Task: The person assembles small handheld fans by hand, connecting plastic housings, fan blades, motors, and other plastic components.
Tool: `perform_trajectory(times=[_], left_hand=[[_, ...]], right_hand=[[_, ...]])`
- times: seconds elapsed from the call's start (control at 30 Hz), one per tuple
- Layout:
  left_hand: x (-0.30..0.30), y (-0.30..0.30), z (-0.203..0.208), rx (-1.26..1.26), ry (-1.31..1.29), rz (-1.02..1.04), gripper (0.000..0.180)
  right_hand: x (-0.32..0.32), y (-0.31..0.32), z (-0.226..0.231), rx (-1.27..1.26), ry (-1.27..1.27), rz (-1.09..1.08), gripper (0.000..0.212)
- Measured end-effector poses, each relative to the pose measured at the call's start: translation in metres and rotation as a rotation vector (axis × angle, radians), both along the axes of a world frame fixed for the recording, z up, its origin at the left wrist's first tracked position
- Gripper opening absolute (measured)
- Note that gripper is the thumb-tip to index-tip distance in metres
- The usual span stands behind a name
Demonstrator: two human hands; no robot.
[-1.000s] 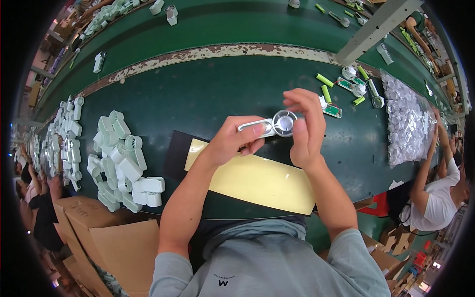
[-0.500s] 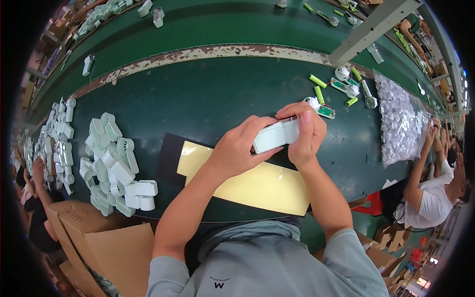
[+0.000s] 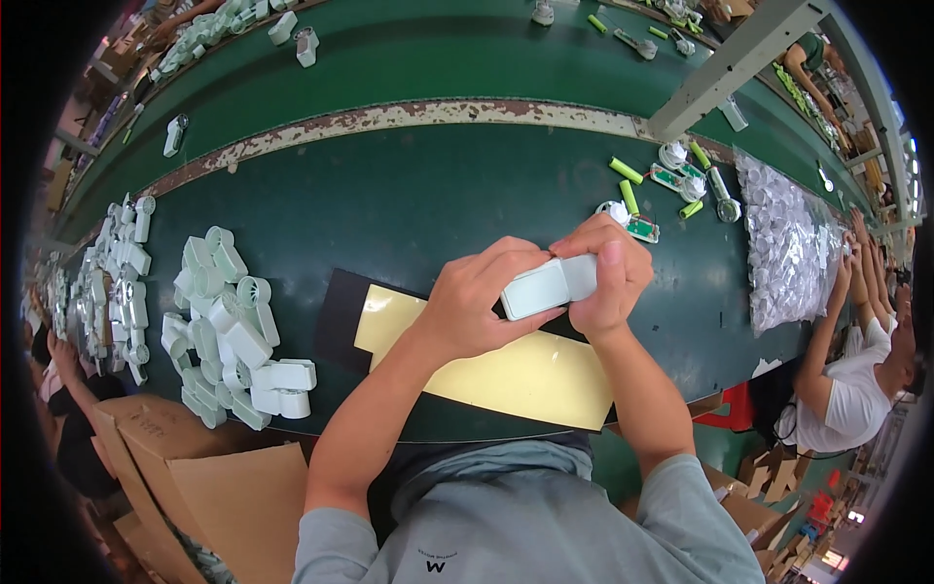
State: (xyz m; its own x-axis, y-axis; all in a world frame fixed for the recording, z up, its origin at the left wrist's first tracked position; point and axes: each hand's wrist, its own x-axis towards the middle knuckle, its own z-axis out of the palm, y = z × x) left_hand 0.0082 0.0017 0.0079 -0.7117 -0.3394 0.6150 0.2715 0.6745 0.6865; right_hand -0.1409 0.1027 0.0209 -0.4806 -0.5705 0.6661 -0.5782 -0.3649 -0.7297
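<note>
Between my two hands is a pale mint plastic handheld-fan housing (image 3: 537, 290), held over the bench. My left hand (image 3: 479, 302) grips the boxy handle end, thumb below and fingers along the top. My right hand (image 3: 610, 275) closes round the narrower round end, thumb pressed on its near face; much of that end is hidden. Beneath lies a yellow sheet (image 3: 525, 378) on a black sheet (image 3: 341, 316). Just beyond my right hand rest a green circuit board with a white motor piece (image 3: 642, 228) and a lime-green battery cell (image 3: 628, 197).
A heap of mint housings (image 3: 219, 331) lies left. At the right are more boards and cells (image 3: 681, 175) and a clear bag of small white parts (image 3: 783, 243). A conveyor (image 3: 409, 58) runs beyond the chipped rail, with a metal post (image 3: 735, 73). A cardboard box (image 3: 233, 487) stands near left; other people sit at both sides.
The housing has tilted and turned in my hands, so its broad flat face shows more. Both hands have dropped slightly nearer to me, still holding it.
</note>
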Motion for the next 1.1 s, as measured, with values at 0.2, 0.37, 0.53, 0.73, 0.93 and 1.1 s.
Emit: perform_trajectory(times=[0.2,0.37,0.53,0.73,0.93,1.1], left_hand=[[-0.001,-0.007,-0.008,0.436,-0.111,-0.025,0.059],[0.011,-0.019,-0.007,0.326,-0.129,0.024,0.051],[0.012,-0.02,-0.005,0.259,-0.101,-0.014,0.047],[0.014,-0.038,-0.011,0.47,0.006,0.154,0.06],[0.004,-0.045,-0.021,0.692,0.049,0.522,0.063],[0.009,-0.047,-0.025,0.511,0.014,0.505,0.037]], right_hand=[[0.006,-0.01,-0.005,-0.052,0.097,-0.048,0.02],[0.007,-0.014,-0.021,0.17,-0.367,0.037,0.018],[0.002,-0.015,-0.009,0.293,-0.424,0.076,0.028],[-0.005,-0.039,0.034,0.716,-0.234,0.236,0.037],[-0.055,-0.132,0.02,0.714,-0.752,0.222,0.051],[-0.078,-0.174,0.003,0.833,-0.481,0.274,0.041]])
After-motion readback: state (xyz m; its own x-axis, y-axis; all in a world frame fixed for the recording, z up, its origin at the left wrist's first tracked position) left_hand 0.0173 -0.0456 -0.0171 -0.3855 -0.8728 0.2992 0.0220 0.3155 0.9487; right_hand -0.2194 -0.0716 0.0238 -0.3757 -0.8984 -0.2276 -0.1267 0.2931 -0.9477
